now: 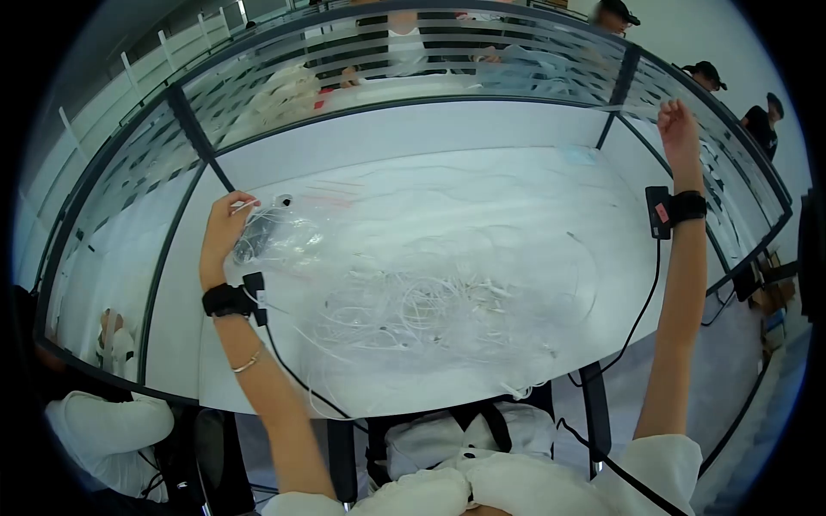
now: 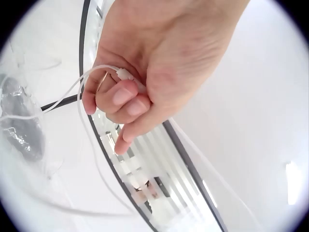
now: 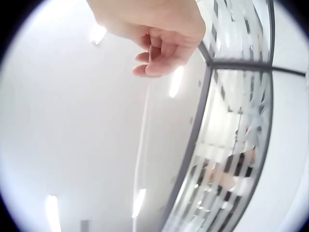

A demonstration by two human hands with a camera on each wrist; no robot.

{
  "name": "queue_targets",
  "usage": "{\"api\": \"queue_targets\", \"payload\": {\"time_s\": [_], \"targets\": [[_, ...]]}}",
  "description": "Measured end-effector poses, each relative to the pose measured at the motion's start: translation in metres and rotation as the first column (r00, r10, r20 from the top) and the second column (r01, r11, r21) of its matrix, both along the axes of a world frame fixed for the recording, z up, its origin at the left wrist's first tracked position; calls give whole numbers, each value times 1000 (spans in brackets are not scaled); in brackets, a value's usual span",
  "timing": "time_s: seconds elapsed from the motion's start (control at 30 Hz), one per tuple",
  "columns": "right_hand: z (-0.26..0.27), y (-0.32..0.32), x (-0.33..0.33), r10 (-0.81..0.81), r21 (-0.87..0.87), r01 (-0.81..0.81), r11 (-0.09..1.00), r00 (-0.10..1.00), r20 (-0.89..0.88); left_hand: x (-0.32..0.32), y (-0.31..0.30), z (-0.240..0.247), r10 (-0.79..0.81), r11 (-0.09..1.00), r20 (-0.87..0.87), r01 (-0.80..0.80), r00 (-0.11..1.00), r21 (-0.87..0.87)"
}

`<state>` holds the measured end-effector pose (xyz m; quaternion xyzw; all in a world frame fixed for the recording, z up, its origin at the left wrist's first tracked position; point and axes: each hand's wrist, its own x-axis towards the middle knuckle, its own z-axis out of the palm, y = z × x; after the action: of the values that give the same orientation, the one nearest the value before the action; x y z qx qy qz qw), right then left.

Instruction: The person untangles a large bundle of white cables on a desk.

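Observation:
My left hand (image 1: pixel 224 232) is at the left of the table, beside a clear plastic bag (image 1: pixel 301 234). In the left wrist view its curled fingers hold a thin white cable (image 2: pixel 104 67) with a small white sleeve piece (image 2: pixel 124 74) partly hidden in the palm. Loops of that cable hang below the hand. Raised high at the right, my right hand (image 1: pixel 680 133) pinches a white cable (image 3: pixel 143 125) between thumb and fingers. The strand runs down from the fingertips in the right wrist view. A tangled heap of white cables (image 1: pixel 422 310) lies across the table's middle.
The white table (image 1: pixel 482 185) is bordered by dark-framed glass panels (image 1: pixel 413 107). A dark grey item (image 2: pixel 21 118) shows inside the plastic bag. Black camera leads (image 1: pixel 641 322) trail from both wrists. Other people (image 1: pixel 761 120) are beyond the glass.

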<state>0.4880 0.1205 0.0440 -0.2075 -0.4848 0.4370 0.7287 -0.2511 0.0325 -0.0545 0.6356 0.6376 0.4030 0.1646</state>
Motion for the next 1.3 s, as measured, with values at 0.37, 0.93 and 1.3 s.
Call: {"api": "queue_targets", "payload": {"time_s": [0.37,0.93,1.3], "targets": [[-107,-26,107,-119,-221,88,971,984,-130,-80,-26,12,79,996,-180,-69,980,63],[-212,-34,114,-294,-360,317,877,948,118,-92,2,-55,610,792,-526,-465,593,395],[-185,-46,66,-34,-563,628,537,683,729,-151,25,-117,413,870,-547,-493,728,1]]}}
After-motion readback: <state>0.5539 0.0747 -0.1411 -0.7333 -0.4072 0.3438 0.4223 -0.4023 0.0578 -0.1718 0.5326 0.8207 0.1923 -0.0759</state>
